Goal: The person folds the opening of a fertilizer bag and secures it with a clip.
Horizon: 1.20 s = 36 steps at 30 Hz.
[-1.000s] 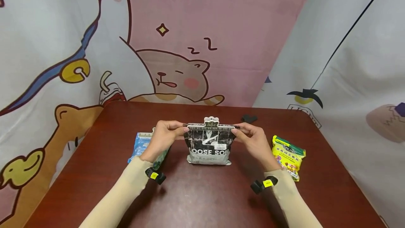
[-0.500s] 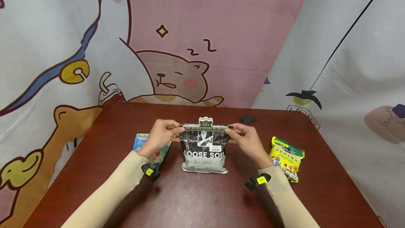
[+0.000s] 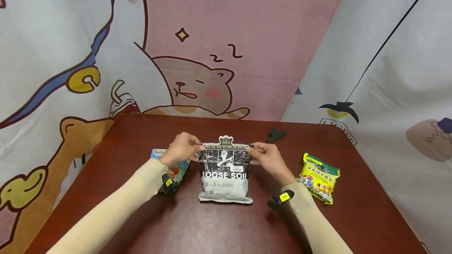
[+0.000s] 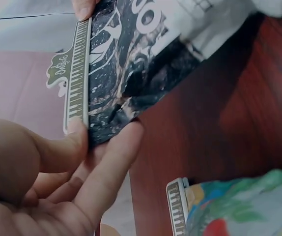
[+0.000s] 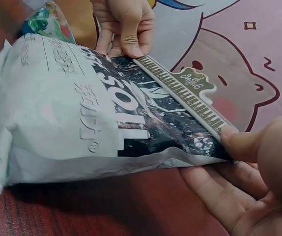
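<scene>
A black-and-white bag labelled "LOOSE SOIL" point(image 3: 225, 181) stands upright in the middle, its top edge clamped by a long clip with a piano-key pattern point(image 3: 226, 146). My left hand point(image 3: 183, 148) pinches the bag's top left corner, thumb on the clip's end in the left wrist view. At the opposite corner my right hand point(image 3: 267, 158) does the same, its thumb pressing the end of the clip point(image 5: 187, 96) and its fingers behind the bag. A blue-and-green bag point(image 3: 180, 169) with a similar clip point(image 4: 177, 206) lies beside my left hand, partly hidden by it.
To the right, a yellow-and-green bag point(image 3: 319, 177) lies on the dark red wooden table point(image 3: 339, 226). A small black object point(image 3: 276, 135) lies behind my right hand. A cartoon-printed cloth point(image 3: 265, 50) hangs behind the table.
Both hands have drawn the soil bag nearer and slightly left, and more of its lower front shows. The yellow-and-green bag and the black object stay in place.
</scene>
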Motion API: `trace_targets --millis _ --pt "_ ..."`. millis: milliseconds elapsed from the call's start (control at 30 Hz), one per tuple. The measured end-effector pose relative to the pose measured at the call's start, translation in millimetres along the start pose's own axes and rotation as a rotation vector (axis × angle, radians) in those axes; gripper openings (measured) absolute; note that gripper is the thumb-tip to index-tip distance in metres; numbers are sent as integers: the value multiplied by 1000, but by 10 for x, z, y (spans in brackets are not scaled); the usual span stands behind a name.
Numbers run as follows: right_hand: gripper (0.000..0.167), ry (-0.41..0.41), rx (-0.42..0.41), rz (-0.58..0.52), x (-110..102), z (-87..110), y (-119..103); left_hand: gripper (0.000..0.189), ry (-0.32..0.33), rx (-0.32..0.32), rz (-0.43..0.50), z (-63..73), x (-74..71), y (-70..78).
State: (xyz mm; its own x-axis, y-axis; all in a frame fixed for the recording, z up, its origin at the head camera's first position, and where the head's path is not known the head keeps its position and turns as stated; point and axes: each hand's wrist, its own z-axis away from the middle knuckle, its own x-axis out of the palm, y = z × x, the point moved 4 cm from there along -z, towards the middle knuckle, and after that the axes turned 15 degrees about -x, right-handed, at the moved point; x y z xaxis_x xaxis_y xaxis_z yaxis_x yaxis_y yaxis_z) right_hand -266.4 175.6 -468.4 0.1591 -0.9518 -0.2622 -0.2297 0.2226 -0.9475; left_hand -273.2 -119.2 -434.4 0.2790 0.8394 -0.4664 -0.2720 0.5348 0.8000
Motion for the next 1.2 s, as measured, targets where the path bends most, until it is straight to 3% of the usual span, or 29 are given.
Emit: trace_targets --millis 333,600,800,933,1067,1200 --pt "26 -2 100 23 26 -78 218 20 -76 -91 -113 -205 68 36" --pt "25 12 154 67 56 -143 301 19 -57 -197 -176 -347 115 19" --pt "28 13 169 119 62 -172 332 16 -33 -235 -192 -418 160 -2" --pt "32 5 171 173 53 -182 344 25 -35 -253 -222 -458 179 -9" --pt "32 -14 145 266 46 -198 326 35 -38 -254 -256 -496 196 -18" --pt "31 -30 121 368 52 -204 285 31 -28 -241 -322 -530 224 -27"
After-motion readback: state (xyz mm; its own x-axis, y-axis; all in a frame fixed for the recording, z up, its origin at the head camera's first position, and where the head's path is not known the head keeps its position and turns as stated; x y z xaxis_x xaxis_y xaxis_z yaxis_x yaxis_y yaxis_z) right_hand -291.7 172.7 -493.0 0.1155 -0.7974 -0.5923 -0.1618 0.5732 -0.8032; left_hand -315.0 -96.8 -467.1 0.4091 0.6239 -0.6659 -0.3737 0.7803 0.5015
